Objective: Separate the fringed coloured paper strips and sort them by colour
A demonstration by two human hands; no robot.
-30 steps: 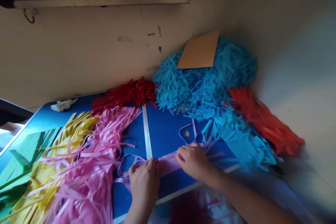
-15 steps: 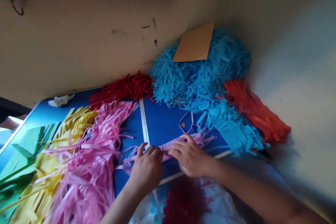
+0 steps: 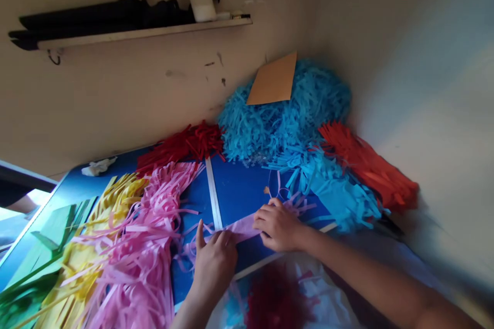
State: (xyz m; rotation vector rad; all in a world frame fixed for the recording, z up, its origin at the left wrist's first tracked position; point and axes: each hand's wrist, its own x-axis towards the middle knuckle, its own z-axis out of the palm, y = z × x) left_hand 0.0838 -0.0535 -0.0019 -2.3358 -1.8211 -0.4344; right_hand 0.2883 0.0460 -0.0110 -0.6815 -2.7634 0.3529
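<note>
Both grips rest on one lilac paper strip [image 3: 242, 227] near the counter's [image 3: 239, 193] front edge.
I see my left grip [image 3: 214, 262] lying flat on it, thumb spread, closed on nothing. My right grip [image 3: 278, 227] bends its fingers onto the strip's other end, and I cannot tell whether it pinches. Beside the left grip lies one pink fringe pile [image 3: 142, 226], then one yellow pile [image 3: 116, 190]. One blue heap [image 3: 285, 123] fills the back corner under one tan card [image 3: 272, 79].
</note>
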